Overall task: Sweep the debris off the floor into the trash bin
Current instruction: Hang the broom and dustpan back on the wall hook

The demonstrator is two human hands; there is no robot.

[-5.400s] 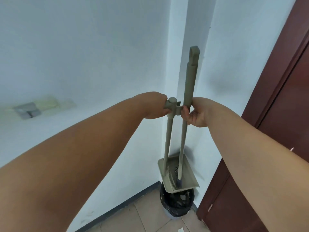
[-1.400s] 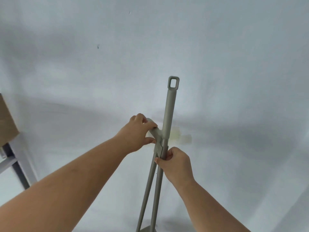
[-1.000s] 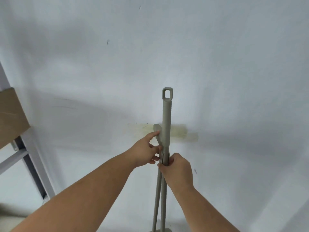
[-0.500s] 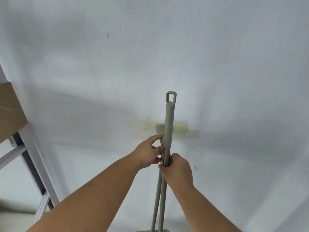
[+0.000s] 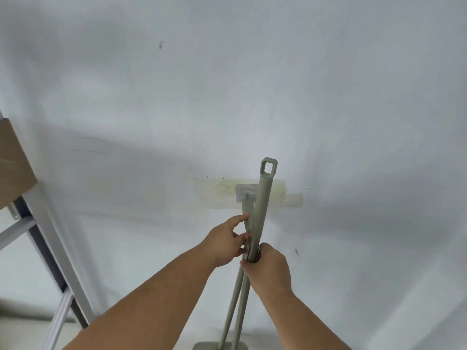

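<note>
1. Gripping the broom handle (image 5: 260, 213) with my right hand (image 5: 267, 270), I have the fingers curled round it low on the shaft, just beneath my left hand (image 5: 227, 242).
2. My left hand pinches the shorter dustpan handle (image 5: 247, 215) beside the broom, thumb stretched up along its flat top, the other fingers bent against the shaft.
3. Both grey handles stand nearly upright and touching where my hands meet, spreading slightly apart below; the broom's looped end rises above the dustpan's.
4. At the bottom edge only the rim of the dustpan (image 5: 219, 346) shows.
5. Behind the handles a small grey wall hook (image 5: 243, 192) sits on a yellowed tape patch (image 5: 222, 195) on the white wall (image 5: 227, 84).
6. A grey metal frame (image 5: 48, 261) carrying a brown board (image 5: 14, 162) stands at the left.
</note>
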